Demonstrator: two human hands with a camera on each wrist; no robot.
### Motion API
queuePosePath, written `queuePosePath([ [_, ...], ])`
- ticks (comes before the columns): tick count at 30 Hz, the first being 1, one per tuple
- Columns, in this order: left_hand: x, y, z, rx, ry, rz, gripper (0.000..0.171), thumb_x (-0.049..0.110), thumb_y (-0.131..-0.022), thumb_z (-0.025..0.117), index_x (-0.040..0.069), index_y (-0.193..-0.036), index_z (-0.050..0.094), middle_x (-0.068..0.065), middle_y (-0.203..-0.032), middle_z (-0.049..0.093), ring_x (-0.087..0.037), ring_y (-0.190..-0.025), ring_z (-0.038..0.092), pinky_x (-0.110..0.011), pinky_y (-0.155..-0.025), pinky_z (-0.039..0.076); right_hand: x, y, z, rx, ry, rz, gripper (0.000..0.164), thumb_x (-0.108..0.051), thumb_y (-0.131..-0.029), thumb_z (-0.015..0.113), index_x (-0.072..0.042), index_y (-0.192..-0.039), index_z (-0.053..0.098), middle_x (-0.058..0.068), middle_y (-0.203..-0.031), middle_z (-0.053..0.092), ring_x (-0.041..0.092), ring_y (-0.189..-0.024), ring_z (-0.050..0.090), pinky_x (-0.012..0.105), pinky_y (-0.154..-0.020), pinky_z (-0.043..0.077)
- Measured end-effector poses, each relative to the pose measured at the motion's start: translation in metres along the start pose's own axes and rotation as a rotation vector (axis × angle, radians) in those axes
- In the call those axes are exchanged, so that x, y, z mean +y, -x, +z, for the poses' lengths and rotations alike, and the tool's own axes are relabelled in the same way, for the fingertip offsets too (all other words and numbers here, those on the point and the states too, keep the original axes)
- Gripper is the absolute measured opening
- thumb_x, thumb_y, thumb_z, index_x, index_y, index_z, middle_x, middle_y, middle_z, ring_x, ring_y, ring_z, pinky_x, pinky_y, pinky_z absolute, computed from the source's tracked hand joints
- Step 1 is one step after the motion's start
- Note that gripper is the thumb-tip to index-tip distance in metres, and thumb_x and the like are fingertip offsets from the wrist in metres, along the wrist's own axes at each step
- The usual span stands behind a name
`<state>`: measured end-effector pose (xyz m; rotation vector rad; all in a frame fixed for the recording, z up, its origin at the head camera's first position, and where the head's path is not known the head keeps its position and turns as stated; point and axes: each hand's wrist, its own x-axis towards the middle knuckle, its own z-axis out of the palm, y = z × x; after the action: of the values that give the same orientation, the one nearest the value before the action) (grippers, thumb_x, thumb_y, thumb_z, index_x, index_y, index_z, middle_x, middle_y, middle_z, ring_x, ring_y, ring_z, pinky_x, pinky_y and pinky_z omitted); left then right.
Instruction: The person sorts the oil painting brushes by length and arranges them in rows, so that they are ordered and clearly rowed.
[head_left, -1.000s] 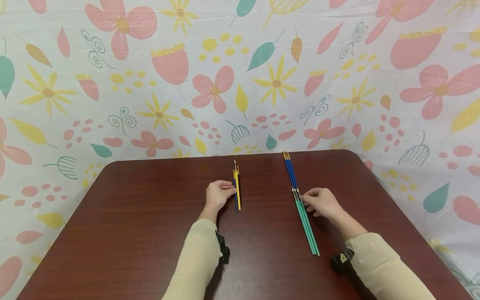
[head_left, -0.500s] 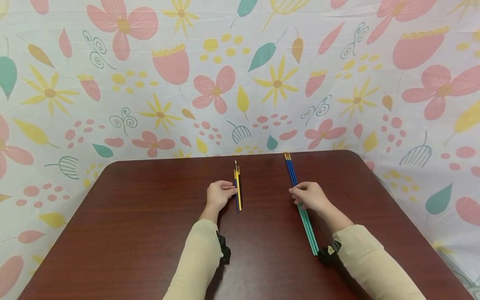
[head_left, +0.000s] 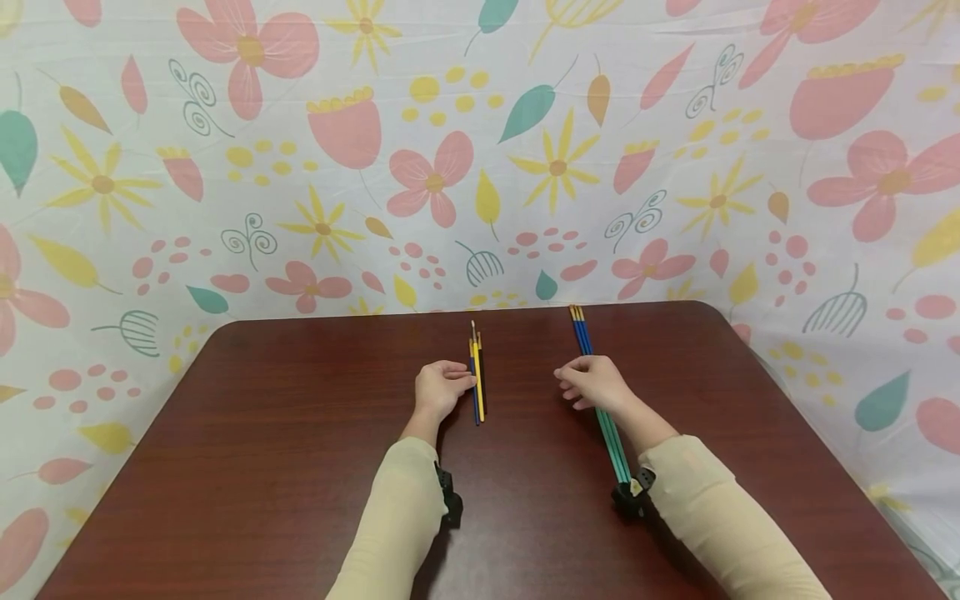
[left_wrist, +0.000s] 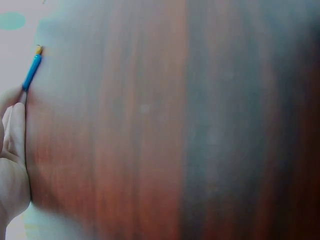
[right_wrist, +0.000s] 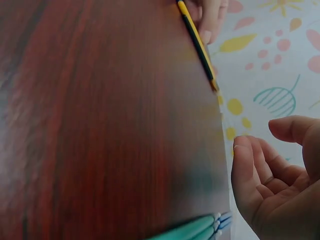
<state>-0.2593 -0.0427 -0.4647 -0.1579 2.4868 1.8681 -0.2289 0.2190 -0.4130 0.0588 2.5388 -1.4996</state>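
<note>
In the head view my left hand (head_left: pixel 442 387) is at a small bundle of paintbrushes. Its thumb tip overlaps a blue paintbrush (head_left: pixel 476 410), and in the left wrist view the gold-tipped blue brush (left_wrist: pixel 33 71) comes out from the pinched fingertips. Right against it lie a yellow paintbrush (head_left: pixel 478 387) and a dark one (head_left: pixel 483 396). My right hand (head_left: pixel 596 383) hovers over the other row with nothing in it. In the right wrist view this hand (right_wrist: pixel 275 175) shows thumb and index fingertip apart. Below its wrist lie green paintbrushes (head_left: pixel 615 450); blue paintbrushes (head_left: pixel 582 333) continue beyond it.
The brown table (head_left: pixel 300 467) ends at a far edge close beyond the brush tips. A white cloth (head_left: pixel 517 150) with flowers and leaves hangs behind it. Both wrists wear small black cameras, and the right one (head_left: pixel 628 500) overlaps the near ends of the green brushes.
My right hand has moved left from beside the green brushes, crossing over the place where the green and blue brushes meet. The left hand and its bundle have stayed put.
</note>
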Motion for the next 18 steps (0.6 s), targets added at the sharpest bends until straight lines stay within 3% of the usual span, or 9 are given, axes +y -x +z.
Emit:
queuePosePath([
  [18,-0.001,0.000,0.000,0.000,-0.010,0.008,0.025,0.015,-0.078,0.078,0.005,-0.099,0.071,-0.010,-0.094,0.074,-0.017,-0.081,0.071,-0.028,-0.068,0.057,-0.014,-0.027,0.031,-0.059,-0.077,0.002,0.037,-0.025,-0.093,0.056,0.004,-0.116,0.061,0.024,-0.111,0.065,0.020,-0.083,0.068,0.033,-0.068,0.058],
])
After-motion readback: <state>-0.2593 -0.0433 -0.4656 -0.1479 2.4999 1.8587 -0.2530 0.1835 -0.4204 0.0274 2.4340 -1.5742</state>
